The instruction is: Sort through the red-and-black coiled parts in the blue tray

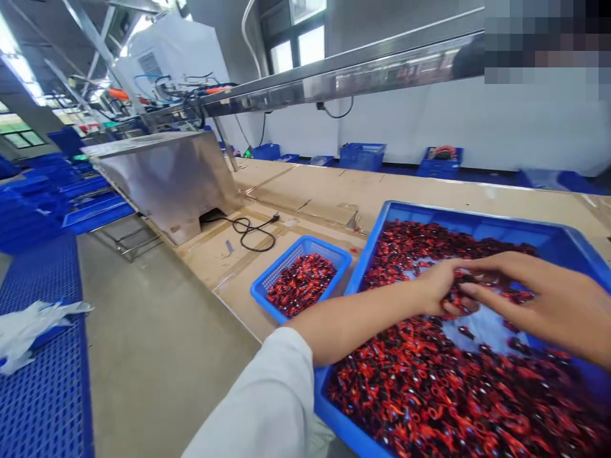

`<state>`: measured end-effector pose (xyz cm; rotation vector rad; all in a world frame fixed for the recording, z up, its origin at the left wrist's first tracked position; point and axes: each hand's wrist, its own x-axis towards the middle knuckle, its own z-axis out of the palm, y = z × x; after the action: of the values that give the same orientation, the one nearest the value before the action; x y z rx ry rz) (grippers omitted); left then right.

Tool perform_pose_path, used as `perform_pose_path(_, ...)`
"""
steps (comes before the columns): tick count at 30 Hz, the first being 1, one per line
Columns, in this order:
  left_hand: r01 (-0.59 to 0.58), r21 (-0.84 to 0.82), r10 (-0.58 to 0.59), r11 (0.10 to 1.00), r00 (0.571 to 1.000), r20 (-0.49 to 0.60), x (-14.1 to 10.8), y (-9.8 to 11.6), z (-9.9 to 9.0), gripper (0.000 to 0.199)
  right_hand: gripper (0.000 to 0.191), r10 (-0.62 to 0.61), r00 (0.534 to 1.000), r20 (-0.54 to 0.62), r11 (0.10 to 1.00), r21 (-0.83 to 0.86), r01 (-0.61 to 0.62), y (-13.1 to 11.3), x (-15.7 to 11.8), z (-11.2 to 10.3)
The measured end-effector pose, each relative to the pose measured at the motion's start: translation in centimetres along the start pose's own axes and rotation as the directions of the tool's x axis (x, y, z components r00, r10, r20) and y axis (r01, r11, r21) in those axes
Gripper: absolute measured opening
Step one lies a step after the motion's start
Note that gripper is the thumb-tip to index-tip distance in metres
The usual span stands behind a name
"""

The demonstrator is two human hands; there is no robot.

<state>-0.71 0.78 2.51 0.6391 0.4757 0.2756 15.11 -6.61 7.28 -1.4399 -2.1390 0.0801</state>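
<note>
Small red and black parts [429,388] are lying heaped in a large blue tray [548,238], pointing every way, so no single long axis can be read from the pile. The tray itself is running with its long axis from the near edge of the bench away and to the right. Over the middle of the pile, the left hand [442,286] and the right hand [548,299] are meeting, fingertips pressed together and pinching a few of the parts between them; exactly how many is too small to tell. The left forearm is reaching in across the tray's near-left wall, a white sleeve [267,407] covering its upper part.

Just beside the tray on the left, 1 small blue basket [286,264] is holding more of the same parts. Both are sitting on a cardboard-covered bench [429,191]. Farther left, a black cable [251,232] is coiling near a steel housing [167,178].
</note>
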Motion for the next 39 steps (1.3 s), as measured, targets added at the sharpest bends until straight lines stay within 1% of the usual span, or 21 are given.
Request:
perform_pose_path(2,-0.038,0.054,0.041,0.998,0.997,-0.062,-0.7,0.0,0.3,0.035,0.031,-0.065,0.998,-0.010,0.998,0.015,0.065,-0.8,-0.3,0.4)
perform_pose_path(4,-0.034,0.113,0.045,0.993,0.995,-0.092,-1.1,-0.2,0.6,0.038,0.028,-0.086,0.996,-0.016,0.995,0.048,0.087,-1.1,-0.5,0.8)
perform_pose_path(7,-0.012,0.173,0.031,0.985,0.994,-0.108,-1.4,-0.4,1.1,0.039,0.022,-0.068,0.997,0.020,0.991,0.117,0.065,-0.7,-1.0,1.1)
perform_pose_path(10,0.020,0.214,0.004,0.977,0.994,-0.111,-1.8,0.0,1.3,0.037,0.017,-0.034,0.997,0.063,0.985,0.172,0.022,0.0,-1.2,1.2)
perform_pose_path(12,0.047,0.227,-0.025,0.973,0.995,-0.101,-2.1,0.4,1.5,0.035,0.019,-0.006,0.997,0.073,0.982,0.189,-0.008,0.2,-1.0,1.2)
perform_pose_path(14,0.057,0.241,-0.026,0.969,0.991,-0.129,-2.3,0.9,1.6,0.036,0.023,-0.004,0.998,0.066,0.981,0.196,-0.009,0.2,-0.6,1.2)
perform_pose_path(18,0.034,0.322,0.052,0.946,0.966,-0.254,-2.4,1.1,2.0,0.039,0.029,-0.030,0.999,0.029,0.980,0.197,0.024,-0.2,0.2,1.2)
perform_pose_path(21,0.019,0.352,0.087,0.936,0.955,-0.283,-2.3,0.8,2.4,0.033,0.025,0.031,0.999,0.026,0.978,0.208,-0.035,-0.5,0.3,1.3)
perform_pose_path(23,0.013,0.376,0.111,0.927,0.945,-0.307,-2.3,0.6,2.7,0.034,0.020,0.059,0.998,0.020,0.975,0.215,-0.062,-0.7,0.2,1.4)
perform_pose_path(28,-0.007,0.462,0.215,0.887,0.891,-0.399,-2.7,0.4,3.2,0.043,0.018,0.100,0.995,0.000,0.958,0.268,-0.097,-1.2,-0.3,1.6)
perform_pose_path(32,-0.028,0.520,0.298,0.854,0.845,-0.443,-2.8,0.2,3.4,0.047,0.019,0.196,0.981,-0.006,0.903,0.392,-0.177,-1.7,-0.9,1.5)
perform_pose_path(34,-0.046,0.530,0.321,0.847,0.839,-0.439,-2.8,0.1,3.6,0.048,0.018,0.218,0.976,-0.012,0.888,0.417,-0.194,-1.9,-1.1,1.3)
perform_pose_path(35,-0.051,0.526,0.317,0.849,0.846,-0.429,-2.9,0.0,3.7,0.048,0.017,0.234,0.972,-0.016,0.881,0.426,-0.205,-1.9,-1.3,1.1)
perform_pose_path(36,-0.055,0.510,0.301,0.859,0.859,-0.414,-2.9,0.0,3.8,0.048,0.017,0.267,0.964,-0.010,0.856,0.462,-0.233,-1.9,-1.3,1.0)
perform_pose_path(38,-0.060,0.454,0.252,0.889,0.893,-0.374,-3.0,-0.1,4.0,0.046,0.017,0.359,0.933,0.040,0.751,0.581,-0.314,-1.6,-1.4,0.9)
perform_pose_path(39,-0.061,0.426,0.228,0.903,0.908,-0.352,-3.0,-0.1,4.1,0.043,0.018,0.400,0.912,0.091,0.669,0.652,-0.358,-1.4,-1.4,0.9)
